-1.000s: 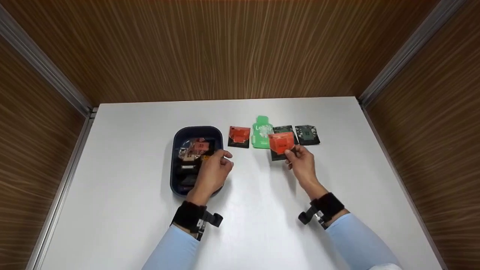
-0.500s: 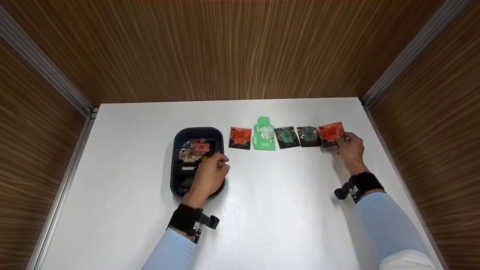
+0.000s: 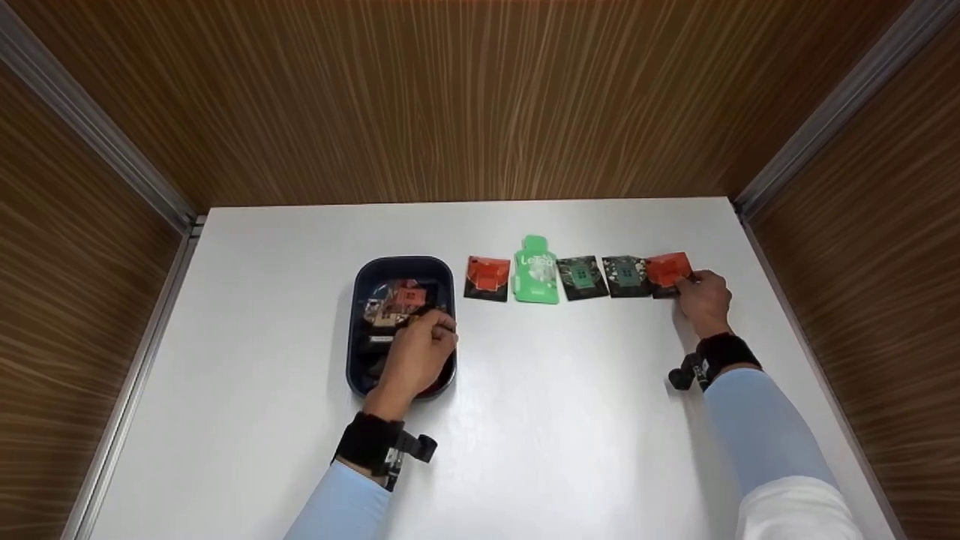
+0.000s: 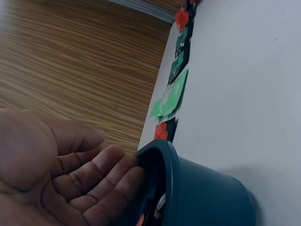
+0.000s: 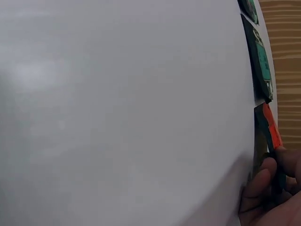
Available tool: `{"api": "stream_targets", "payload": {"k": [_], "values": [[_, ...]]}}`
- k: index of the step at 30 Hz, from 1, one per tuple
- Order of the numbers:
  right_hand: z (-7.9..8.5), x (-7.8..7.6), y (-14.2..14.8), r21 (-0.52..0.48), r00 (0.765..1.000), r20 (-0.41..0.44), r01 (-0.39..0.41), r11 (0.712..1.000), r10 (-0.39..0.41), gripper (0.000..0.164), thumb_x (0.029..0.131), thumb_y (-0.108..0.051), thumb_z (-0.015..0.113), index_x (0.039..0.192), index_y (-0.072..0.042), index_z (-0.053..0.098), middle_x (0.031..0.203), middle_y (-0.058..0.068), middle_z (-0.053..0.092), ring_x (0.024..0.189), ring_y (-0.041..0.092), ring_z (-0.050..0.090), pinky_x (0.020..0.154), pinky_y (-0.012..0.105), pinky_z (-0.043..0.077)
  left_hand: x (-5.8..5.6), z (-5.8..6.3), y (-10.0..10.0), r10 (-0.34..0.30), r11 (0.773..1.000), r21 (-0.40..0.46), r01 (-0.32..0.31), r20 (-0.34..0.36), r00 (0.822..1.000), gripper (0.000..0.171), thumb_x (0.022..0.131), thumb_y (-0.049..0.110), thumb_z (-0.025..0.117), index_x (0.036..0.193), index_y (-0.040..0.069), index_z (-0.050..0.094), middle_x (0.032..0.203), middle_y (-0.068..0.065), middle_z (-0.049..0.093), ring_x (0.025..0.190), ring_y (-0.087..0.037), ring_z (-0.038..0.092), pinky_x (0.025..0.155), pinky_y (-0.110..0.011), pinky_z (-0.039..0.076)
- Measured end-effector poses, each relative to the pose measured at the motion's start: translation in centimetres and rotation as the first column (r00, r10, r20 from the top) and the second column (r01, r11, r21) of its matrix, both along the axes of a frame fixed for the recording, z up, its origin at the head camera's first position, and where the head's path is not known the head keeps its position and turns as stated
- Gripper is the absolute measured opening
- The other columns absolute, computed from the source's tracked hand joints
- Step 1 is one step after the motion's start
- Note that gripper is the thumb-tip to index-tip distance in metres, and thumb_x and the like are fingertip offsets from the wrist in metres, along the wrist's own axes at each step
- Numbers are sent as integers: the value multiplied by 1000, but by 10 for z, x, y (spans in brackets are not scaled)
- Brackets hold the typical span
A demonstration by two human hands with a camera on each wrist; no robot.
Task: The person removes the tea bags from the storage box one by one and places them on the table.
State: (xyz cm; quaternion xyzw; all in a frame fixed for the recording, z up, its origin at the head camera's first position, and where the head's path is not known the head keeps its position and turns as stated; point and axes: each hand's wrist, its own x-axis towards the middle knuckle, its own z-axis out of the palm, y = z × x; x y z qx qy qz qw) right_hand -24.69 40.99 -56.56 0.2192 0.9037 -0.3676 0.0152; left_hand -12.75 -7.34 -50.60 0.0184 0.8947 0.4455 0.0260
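My right hand (image 3: 705, 301) pinches a red-and-black sachet (image 3: 666, 270) by its right edge, at the right end of a row. In the right wrist view, thumb and fingers grip this sachet (image 5: 271, 125) low over the white table, tilted up a little. Beside it lie two dark sachets with green labels (image 3: 582, 277), a green bottle-shaped packet (image 3: 535, 279) and another red-and-black sachet (image 3: 487, 278). My left hand (image 3: 417, 354) hovers over the right side of a dark blue tub (image 3: 352, 337), its fingers loosely curled around nothing and hiding part of the contents.
Several sachets, one with a pink label (image 3: 409, 296), lie inside the tub. White table (image 3: 555, 405) surface stretches in front of the row. Wood-grain panels (image 3: 480, 105) with metal corner strips enclose the table at the back and both sides.
My right hand has carried the red-and-black sachet from above the middle of the row rightwards, then lowered it at the right end. My left hand has stayed almost still over the tub.
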Motion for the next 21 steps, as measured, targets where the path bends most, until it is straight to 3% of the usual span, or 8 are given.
{"api": "stream_targets", "payload": {"k": [2,5,14,21], "values": [[-1,1,-1,43,1000,20,-9,999,8,51,108,-29,51,137,13,58,132,33,64,118,46,60,92,48,51,0,0,-1,2,1000,-7,-2,10,1000,16,98,12,63,110,13,73,91,0,72,82,-17,67,80,-39,55],[-3,1,-5,90,999,48,-2,996,-2,50,108,-30,50,130,14,60,128,35,64,117,50,61,94,57,51,1,0,-2,3,1000,-15,-2,16,1000,17,97,12,62,110,14,73,91,-1,72,81,-17,66,79,-39,55],[-9,3,-13,157,996,43,70,985,-78,65,109,-32,46,149,18,34,142,40,43,120,55,55,100,63,48,3,0,-5,11,1000,-6,-11,13,1000,17,98,12,63,110,14,74,92,-1,73,82,-15,68,81,-39,56],[-10,6,-26,185,998,-32,64,981,-59,52,111,-34,45,135,12,49,134,35,50,116,52,56,98,62,47,3,0,-10,20,1000,10,-21,47,999,15,101,16,66,114,14,73,99,-1,74,88,-17,70,85,-40,56]]}}
